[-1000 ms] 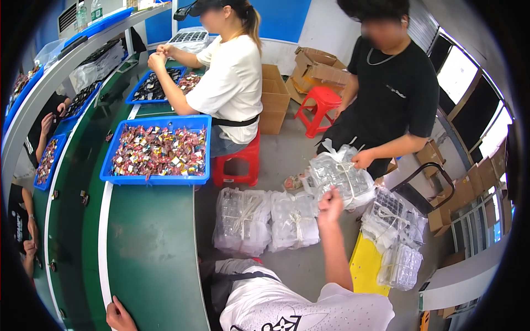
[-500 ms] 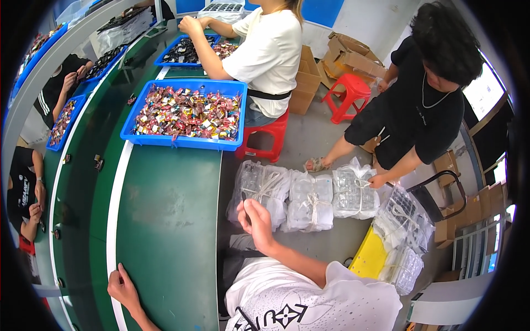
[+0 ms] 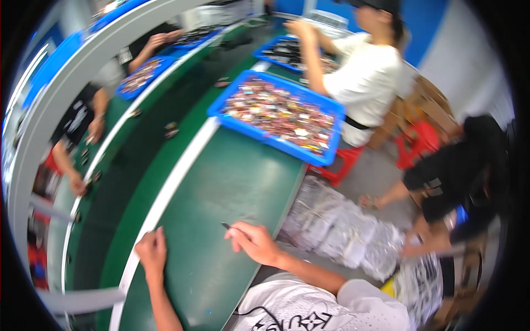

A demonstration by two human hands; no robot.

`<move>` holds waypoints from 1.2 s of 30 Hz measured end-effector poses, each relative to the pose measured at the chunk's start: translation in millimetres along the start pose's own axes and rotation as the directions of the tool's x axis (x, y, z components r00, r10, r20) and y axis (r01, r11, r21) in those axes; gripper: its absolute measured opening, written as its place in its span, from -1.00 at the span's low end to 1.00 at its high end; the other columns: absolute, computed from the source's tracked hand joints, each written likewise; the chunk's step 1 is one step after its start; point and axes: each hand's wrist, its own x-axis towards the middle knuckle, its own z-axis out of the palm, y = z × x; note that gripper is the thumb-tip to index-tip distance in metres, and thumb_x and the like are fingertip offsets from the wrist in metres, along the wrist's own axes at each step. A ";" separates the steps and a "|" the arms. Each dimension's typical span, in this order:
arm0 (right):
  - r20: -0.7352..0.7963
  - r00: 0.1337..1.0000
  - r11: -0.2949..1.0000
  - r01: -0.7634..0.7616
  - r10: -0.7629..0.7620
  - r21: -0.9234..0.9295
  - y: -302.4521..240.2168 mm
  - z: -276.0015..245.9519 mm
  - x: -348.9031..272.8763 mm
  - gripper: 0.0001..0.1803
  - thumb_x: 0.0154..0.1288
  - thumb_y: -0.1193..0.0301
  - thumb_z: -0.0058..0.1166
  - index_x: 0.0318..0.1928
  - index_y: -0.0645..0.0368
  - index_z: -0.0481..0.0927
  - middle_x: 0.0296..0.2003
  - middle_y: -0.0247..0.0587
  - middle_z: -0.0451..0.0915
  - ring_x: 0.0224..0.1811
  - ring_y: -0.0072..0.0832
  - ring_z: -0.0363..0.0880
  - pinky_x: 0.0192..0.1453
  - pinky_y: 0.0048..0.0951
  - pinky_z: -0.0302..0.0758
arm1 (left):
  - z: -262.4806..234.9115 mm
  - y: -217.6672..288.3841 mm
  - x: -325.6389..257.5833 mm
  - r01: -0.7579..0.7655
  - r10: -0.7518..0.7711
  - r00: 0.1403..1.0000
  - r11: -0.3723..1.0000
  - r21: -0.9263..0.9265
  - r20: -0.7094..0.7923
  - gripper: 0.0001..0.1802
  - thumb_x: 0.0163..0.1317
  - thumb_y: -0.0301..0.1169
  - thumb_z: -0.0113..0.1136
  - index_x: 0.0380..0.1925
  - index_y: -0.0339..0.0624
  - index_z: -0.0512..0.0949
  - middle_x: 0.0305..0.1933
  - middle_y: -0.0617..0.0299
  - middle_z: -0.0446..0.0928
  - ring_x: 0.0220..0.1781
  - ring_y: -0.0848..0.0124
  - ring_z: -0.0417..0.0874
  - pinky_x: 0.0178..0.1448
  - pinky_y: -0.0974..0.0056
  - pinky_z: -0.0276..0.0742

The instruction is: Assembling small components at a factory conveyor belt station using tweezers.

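My right hand (image 3: pixel 253 243) is closed over the green tabletop (image 3: pixel 243 182), and a thin black stick (image 3: pixel 225 225) juts from its fingers. The rest of that stick is hidden in the grip. My left hand (image 3: pixel 152 249) lies by the white strip (image 3: pixel 175 175) along the belt, its fingers curled in; anything inside them is out of sight. Further up the table stands a blue tray (image 3: pixel 270 140) heaped with small red, yellow and white parts (image 3: pixel 281 113), apart from both hands.
Left of the white strip runs a dark green conveyor belt (image 3: pixel 138 165) carrying a few small parts (image 3: pixel 171 130). A co-worker in white (image 3: pixel 364 77) sits beyond the tray. Plastic-wrapped bundles (image 3: pixel 342 229) lie on the floor at right, where a person in black (image 3: pixel 458 176) bends over.
The view has swung, so the tray sits further right. My right hand has come from beside the table to over it, still with the black stick. At right, the person in black bends lower.
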 end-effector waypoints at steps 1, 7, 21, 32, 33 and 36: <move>0.024 0.998 0.997 0.060 -0.058 -0.054 2.2 0.8 -1.3 -0.76 0.61 0.32 -0.04 -0.13 0.15 0.66 -0.60 -0.33 0.62 -0.61 -0.58 0.54 -0.48 -0.43 0.43 | 1.8 -2.9 0.5 -0.013 0.013 1.000 1.000 -0.007 -0.029 -0.59 0.31 -0.40 0.34 -0.68 -0.29 0.44 -0.66 -0.01 0.41 -0.67 0.04 0.39 -0.51 0.06 0.25; 0.019 0.989 0.989 0.145 -0.144 -0.039 3.4 4.9 4.0 -0.84 0.54 0.46 0.03 -0.16 0.20 0.68 -0.58 -0.31 0.64 -0.57 -0.54 0.64 -0.47 -0.47 0.47 | 5.3 -18.5 31.9 0.325 -0.345 0.938 0.913 -0.246 -0.040 -0.72 0.35 -0.39 0.32 -0.50 -0.35 0.59 -0.64 0.31 0.46 -0.61 0.59 0.40 -0.51 0.31 0.28; 0.001 0.982 0.976 0.188 -0.189 -0.111 9.5 -0.3 -7.2 -0.87 0.51 0.44 0.10 -0.12 0.21 0.67 -0.55 -0.23 0.67 -0.55 -0.42 0.70 -0.46 -0.41 0.56 | 142.4 -15.3 211.2 0.684 -0.597 0.691 0.359 -0.635 0.407 -0.63 0.37 -0.24 0.27 -0.05 -0.34 0.54 -0.30 0.09 0.63 -0.57 0.38 0.64 -0.64 0.35 0.49; -0.047 0.986 0.983 0.165 -0.162 0.077 0.4 -0.4 6.5 -0.86 0.55 0.43 0.04 -0.13 0.27 0.55 -0.61 -0.15 0.55 -0.62 -0.19 0.55 -0.46 -0.20 0.42 | 182.3 -87.6 271.3 0.674 -0.559 0.735 0.667 -0.318 0.385 -0.77 0.26 -0.28 0.39 -0.29 -0.22 0.62 -0.60 0.39 0.43 -0.70 0.60 0.32 -0.69 0.42 0.08; -0.076 0.984 0.984 0.167 -0.162 0.060 2.5 -2.5 5.8 -0.86 0.55 0.43 0.04 -0.13 0.27 0.55 -0.61 -0.15 0.55 -0.62 -0.19 0.55 -0.46 -0.20 0.42 | 186.3 -87.7 268.1 0.672 -0.551 0.736 0.663 -0.330 0.393 -0.78 0.27 -0.28 0.38 -0.27 -0.20 0.63 -0.60 0.40 0.43 -0.70 0.62 0.30 -0.70 0.42 0.06; -0.035 0.982 0.977 0.188 -0.185 0.106 2.4 -1.1 3.6 -0.81 0.58 0.39 -0.01 -0.15 0.28 0.53 -0.64 -0.15 0.53 -0.63 -0.19 0.53 -0.43 -0.19 0.43 | 175.6 -109.7 256.9 0.636 -0.494 0.772 0.619 -0.461 0.400 -0.81 0.31 -0.29 0.35 -0.24 -0.17 0.65 -0.54 0.41 0.49 -0.67 0.67 0.36 -0.70 0.49 0.10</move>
